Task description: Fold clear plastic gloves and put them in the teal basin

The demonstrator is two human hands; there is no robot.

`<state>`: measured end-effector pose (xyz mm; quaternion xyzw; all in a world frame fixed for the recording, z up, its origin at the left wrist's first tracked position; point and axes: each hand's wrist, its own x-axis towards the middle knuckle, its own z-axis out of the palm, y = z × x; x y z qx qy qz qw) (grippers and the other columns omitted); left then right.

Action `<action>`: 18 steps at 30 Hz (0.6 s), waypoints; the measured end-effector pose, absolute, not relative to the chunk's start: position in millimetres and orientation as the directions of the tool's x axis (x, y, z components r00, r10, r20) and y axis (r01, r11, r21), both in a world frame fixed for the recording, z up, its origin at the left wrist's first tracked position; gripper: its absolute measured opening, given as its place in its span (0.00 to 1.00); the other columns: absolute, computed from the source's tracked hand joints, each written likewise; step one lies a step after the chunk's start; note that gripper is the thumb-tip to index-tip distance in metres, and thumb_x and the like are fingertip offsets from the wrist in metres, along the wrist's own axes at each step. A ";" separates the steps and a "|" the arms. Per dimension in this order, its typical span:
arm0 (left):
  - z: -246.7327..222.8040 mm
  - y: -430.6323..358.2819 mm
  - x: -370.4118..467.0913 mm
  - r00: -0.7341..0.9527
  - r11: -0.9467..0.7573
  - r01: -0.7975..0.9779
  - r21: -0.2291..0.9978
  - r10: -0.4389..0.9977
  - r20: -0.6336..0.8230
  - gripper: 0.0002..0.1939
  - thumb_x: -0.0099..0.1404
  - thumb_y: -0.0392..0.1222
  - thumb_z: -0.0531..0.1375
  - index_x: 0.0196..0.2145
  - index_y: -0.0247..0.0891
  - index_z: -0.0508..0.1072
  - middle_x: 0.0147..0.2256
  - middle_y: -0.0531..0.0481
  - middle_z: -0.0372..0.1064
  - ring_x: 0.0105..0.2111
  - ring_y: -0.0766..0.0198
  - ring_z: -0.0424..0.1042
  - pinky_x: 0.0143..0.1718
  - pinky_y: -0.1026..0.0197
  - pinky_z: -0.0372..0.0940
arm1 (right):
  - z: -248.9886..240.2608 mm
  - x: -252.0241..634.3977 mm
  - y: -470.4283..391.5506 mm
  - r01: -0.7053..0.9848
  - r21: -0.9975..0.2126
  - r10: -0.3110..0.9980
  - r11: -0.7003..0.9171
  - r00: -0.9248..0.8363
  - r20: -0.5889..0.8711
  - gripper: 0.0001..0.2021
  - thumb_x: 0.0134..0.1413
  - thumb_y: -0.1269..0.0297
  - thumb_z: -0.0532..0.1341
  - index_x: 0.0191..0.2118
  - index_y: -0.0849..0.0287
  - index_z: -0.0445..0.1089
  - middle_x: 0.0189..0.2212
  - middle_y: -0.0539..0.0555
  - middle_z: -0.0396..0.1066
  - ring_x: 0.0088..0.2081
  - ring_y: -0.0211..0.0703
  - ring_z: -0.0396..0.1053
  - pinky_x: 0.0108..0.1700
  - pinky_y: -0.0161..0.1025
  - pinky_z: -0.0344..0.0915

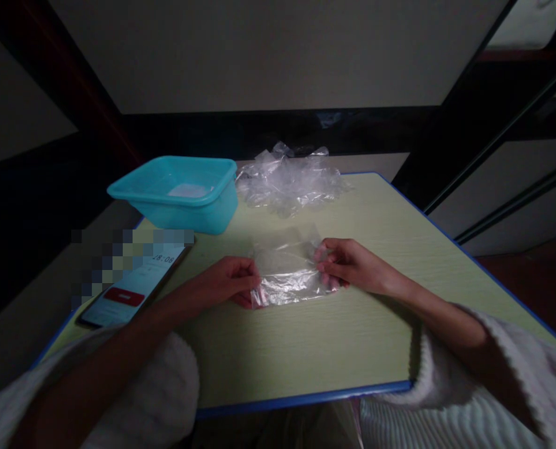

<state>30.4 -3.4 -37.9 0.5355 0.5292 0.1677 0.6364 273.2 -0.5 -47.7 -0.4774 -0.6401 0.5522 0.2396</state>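
Clear bag (287, 274) on near side of tub (184, 215) and right of it, long axis running hand to hand. Left hand (240, 284) in narrow grip on left end, right hand (341, 265) likewise on right; both equally near. Bag perhaps just above worktop (306, 362); dim view.

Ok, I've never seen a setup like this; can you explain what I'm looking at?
There's no machine: it's a person, bare-handed. The single picture comes from a camera worn on their head, looking forward and down. The left hand and right hand hold a thin clear plastic piece by its sides, over a table. Beyond it lies a crumpled clear plastic heap, with a turquoise basin to the heap's left. A phone, partly pixelated, lies nearer.
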 end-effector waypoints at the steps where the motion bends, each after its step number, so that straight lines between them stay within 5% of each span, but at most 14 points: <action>1: -37.7 -3.5 30.5 0.381 0.372 0.350 0.860 0.782 -0.493 0.11 0.44 0.42 0.63 0.21 0.35 0.65 0.18 0.58 0.66 0.20 0.69 0.70 0.24 0.67 0.64 | -46.9 273.3 -0.6 0.345 -0.936 0.875 -0.064 -0.432 -0.219 0.03 0.53 0.72 0.57 0.32 0.61 0.60 0.18 0.47 0.69 0.16 0.29 0.64 0.15 0.26 0.55; 8: -37.0 -3.4 31.2 0.360 0.384 0.351 0.854 0.786 -0.502 0.09 0.46 0.40 0.63 0.21 0.35 0.65 0.18 0.58 0.66 0.20 0.69 0.70 0.24 0.67 0.65 | -44.7 273.1 0.9 0.310 -0.949 0.863 -0.055 -0.463 -0.201 0.03 0.53 0.70 0.57 0.33 0.61 0.60 0.24 0.51 0.73 0.16 0.28 0.63 0.15 0.27 0.54; 18: -39.5 -2.7 29.8 0.351 0.358 0.302 0.883 0.820 -0.452 0.12 0.46 0.37 0.64 0.26 0.36 0.63 0.20 0.58 0.68 0.21 0.69 0.70 0.23 0.68 0.64 | -46.1 274.1 0.5 0.301 -0.950 0.912 -0.080 -0.362 -0.192 0.11 0.46 0.74 0.60 0.37 0.60 0.58 0.18 0.44 0.65 0.16 0.31 0.64 0.15 0.28 0.53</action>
